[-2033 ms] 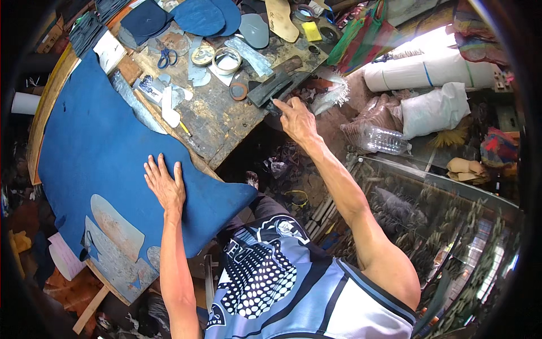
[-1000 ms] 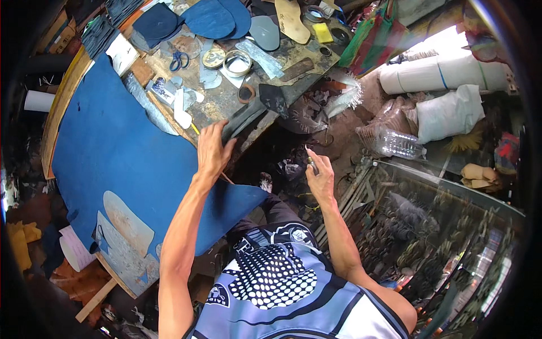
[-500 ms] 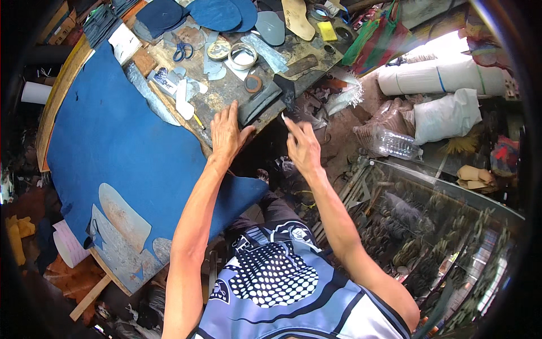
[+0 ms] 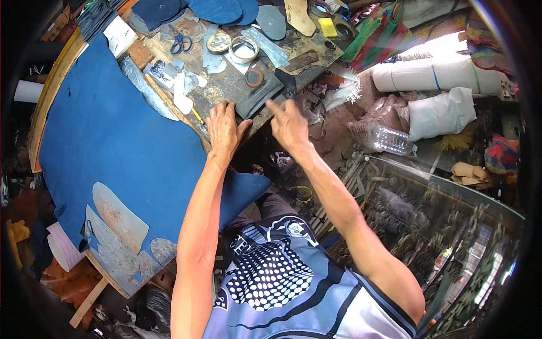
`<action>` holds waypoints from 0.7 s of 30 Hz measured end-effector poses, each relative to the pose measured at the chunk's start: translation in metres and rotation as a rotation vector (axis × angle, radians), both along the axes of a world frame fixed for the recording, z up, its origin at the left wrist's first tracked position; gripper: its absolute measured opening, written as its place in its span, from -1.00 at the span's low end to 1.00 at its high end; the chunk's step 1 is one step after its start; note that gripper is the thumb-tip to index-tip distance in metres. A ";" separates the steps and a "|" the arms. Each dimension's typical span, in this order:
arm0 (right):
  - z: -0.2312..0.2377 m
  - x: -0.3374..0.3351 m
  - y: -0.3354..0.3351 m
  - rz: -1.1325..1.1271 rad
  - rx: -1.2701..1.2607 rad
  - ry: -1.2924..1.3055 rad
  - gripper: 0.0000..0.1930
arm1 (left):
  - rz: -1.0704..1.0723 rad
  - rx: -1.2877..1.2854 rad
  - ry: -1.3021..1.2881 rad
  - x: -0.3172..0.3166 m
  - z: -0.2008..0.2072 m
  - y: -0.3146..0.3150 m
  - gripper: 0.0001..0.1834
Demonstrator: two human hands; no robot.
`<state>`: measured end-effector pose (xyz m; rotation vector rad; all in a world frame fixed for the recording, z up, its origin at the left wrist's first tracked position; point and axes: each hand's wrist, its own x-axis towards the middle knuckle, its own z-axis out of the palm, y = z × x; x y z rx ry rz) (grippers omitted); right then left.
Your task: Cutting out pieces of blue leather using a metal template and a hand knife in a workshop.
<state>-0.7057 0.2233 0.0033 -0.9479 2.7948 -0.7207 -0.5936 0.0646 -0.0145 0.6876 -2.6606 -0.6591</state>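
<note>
My left hand [image 4: 223,130] lies on the near edge of the worktable [image 4: 217,90], fingers stretched forward, its thumb at the left end of a dark rectangular block [image 4: 259,99]. The block looks like a worn whetstone and sits along the table edge. At the block's near side is my right hand [image 4: 290,125], fingers curled with the index finger pointing onto it. Whatever this hand grips is too small and blurred to make out. A yellow pencil [image 4: 197,116] lies just left of my left hand. Black cloth [image 4: 287,82] touches the block's far right end.
A large blue leather sheet [image 4: 121,135] hangs over the table's left side. Farther back lie blue-handled scissors [image 4: 180,44], a tape roll [image 4: 243,50], a brown ring [image 4: 254,77] and a yellow sponge [image 4: 327,27]. At right stand white sacks [image 4: 443,113] and a glass-topped case [image 4: 446,183].
My right hand has moved left and slightly up, from beside the table edge onto the dark block. A small pale tip showed at its fingers before. The left hand stays almost in place.
</note>
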 end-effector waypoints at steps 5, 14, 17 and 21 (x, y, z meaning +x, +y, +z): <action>-0.010 -0.014 0.006 0.063 -0.007 0.060 -0.54 | 0.010 0.010 -0.028 -0.002 0.004 0.002 -0.33; -0.010 -0.002 0.010 0.205 -0.016 0.089 -0.57 | 0.027 0.031 -0.074 -0.003 0.002 0.003 -0.34; 0.001 0.008 0.002 0.230 0.124 0.030 -0.60 | 0.043 0.018 -0.088 -0.001 0.001 0.000 -0.36; 0.003 0.007 0.003 0.219 0.006 0.048 -0.60 | 0.079 0.008 -0.126 -0.002 0.006 0.003 -0.39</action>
